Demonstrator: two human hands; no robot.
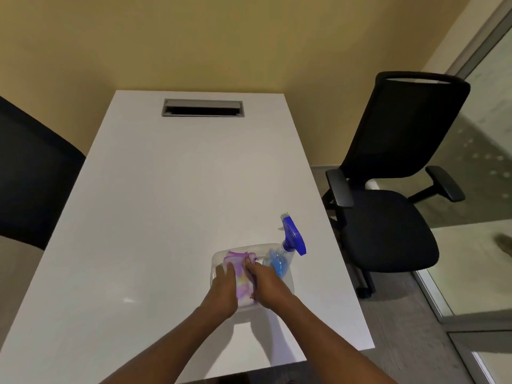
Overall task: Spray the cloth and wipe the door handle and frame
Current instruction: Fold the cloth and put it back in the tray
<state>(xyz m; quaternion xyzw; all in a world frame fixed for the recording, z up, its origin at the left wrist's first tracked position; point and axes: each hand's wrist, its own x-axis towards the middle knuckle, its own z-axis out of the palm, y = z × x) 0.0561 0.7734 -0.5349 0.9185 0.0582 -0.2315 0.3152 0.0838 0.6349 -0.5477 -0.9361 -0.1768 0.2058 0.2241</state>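
A clear plastic tub stands on the white table near its right edge. Inside lies a purple, pink and yellow cloth. Beside the cloth, at the tub's right end, leans a spray bottle with blue liquid and a blue trigger head sticking out past the rim. My left hand rests on the cloth's left side. My right hand pinches the cloth's right side. Both hands are inside the tub, fingers on the fabric.
A black office chair stands right of the table. Another black chair back is at the left. A grey cable slot sits at the table's far end. A glass partition with a metal frame runs along the right.
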